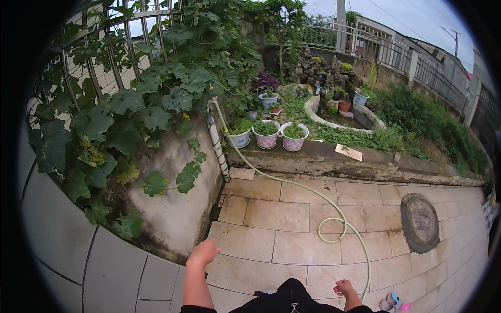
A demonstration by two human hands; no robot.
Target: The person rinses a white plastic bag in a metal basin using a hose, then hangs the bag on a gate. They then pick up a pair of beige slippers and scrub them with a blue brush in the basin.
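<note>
My left hand (203, 252) reaches forward over the paved floor (256, 244), beside the low end of a stained wall (172, 211). It holds nothing, and its fingers are slightly blurred. My right hand (344, 288) hangs low at my side with loosely bent fingers, also holding nothing. Just beyond it a pale green garden hose (366, 256) runs over the tiles, apparently without touching the hand. The hose makes one loop on the floor and climbs to a tap (213, 100) on top of a wrapped upright pipe (216, 144).
Broad-leaved vines (129, 117) spill over the left wall and metal railing (92, 64). A raised ledge (313, 161) bears potted plants (294, 135) before a small curved pond (313, 109). A round cover (420, 223) is set in the floor. Shoes (387, 303) lie at lower right.
</note>
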